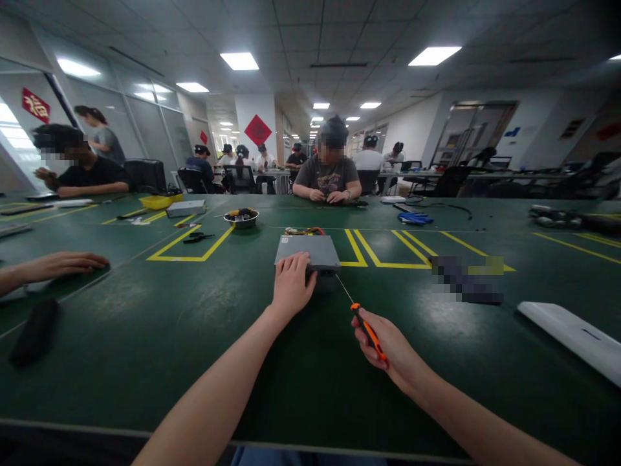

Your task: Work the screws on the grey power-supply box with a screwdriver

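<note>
A grey metal computer power supply sits on the green table, with coloured wires coming out behind it. My left hand grips its near edge, fingers over the top and thumb against the front. In my right hand is a screwdriver with an orange and black handle, its fingers wrapped round it. The thin shaft points up and left, and its tip is at the front right corner of the power supply. Whether the tip sits in a screw is too small to tell.
On the green table stand a metal bowl of small parts, another grey box and a yellow tray. Blue gloves and a white device lie rightward. A co-worker's hand rests at left; another person sits opposite.
</note>
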